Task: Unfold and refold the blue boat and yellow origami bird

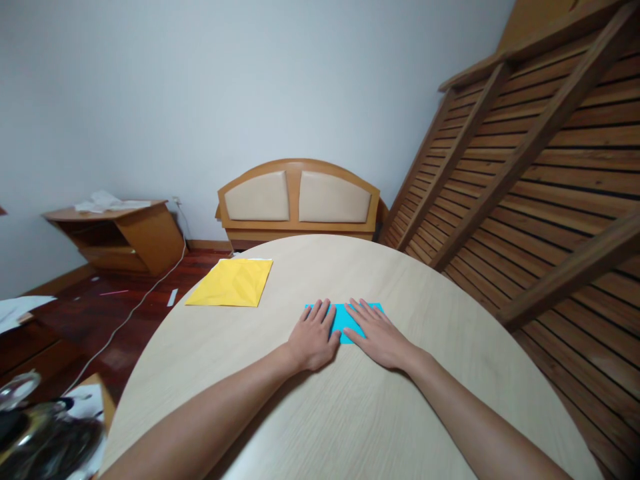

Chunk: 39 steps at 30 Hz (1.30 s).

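A folded light-blue paper [345, 319] lies flat on the round pale wooden table [350, 400]. My left hand [314, 337] rests palm down on its left part, fingers spread and pointing away from me. My right hand [377, 332] lies palm down on its right part, fingers flat and angled toward the left. Both hands press the paper against the table; only a strip of blue shows between and beyond them. A yellow paper sheet [233, 283] lies flat farther off to the left, apart from both hands.
Beyond the table stands a wooden headboard with beige pads [299, 198] against the white wall. A slatted wooden frame [540, 173] leans at the right. A low wooden cabinet [117, 233] and a white cable [135, 310] are on the dark floor at left.
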Tool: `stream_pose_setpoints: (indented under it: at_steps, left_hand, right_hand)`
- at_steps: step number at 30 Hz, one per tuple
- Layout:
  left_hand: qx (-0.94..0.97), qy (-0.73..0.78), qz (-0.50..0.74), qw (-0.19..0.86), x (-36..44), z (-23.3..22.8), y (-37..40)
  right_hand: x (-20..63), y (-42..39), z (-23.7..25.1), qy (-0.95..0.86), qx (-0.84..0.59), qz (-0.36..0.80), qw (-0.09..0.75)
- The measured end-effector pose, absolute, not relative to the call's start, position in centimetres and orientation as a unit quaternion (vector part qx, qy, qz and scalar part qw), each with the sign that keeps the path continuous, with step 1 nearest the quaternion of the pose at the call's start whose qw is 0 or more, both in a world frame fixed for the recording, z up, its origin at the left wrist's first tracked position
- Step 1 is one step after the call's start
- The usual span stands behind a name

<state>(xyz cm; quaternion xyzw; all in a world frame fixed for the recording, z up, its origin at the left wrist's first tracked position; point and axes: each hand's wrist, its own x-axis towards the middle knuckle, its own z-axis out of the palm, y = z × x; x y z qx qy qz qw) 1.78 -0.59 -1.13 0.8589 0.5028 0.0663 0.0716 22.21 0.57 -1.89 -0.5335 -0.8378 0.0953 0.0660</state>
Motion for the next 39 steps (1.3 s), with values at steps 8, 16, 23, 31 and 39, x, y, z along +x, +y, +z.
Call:
stream_pose_setpoints:
  at_steps: [8, 16, 23, 31, 39]
  left_hand:
    - [0.815, 0.573, 0.066, 0.066, 1.1, -1.0, 0.3]
    - [0.814, 0.575, 0.074, 0.048, 1.0, -1.6, 0.4]
    - [0.792, 0.603, 0.091, 0.034, -0.1, -1.9, 1.7]
    - [0.869, 0.449, 0.206, 0.003, 0.0, -0.3, 0.6]
    - [0.896, 0.420, 0.121, 0.081, 0.7, -0.5, 0.0]
  right_hand:
    - [24.8, 1.2, -1.6, -0.744, -0.663, 0.030, 0.080]
    - [21.1, -0.6, -0.9, -0.847, -0.515, 0.040, 0.123]
    - [23.3, 0.5, -2.1, -0.821, -0.560, 0.075, 0.082]
    - [23.8, 0.7, -2.3, -0.805, -0.584, 0.060, 0.088]
    - [24.2, 0.5, -2.1, -0.815, -0.569, 0.079, 0.076]
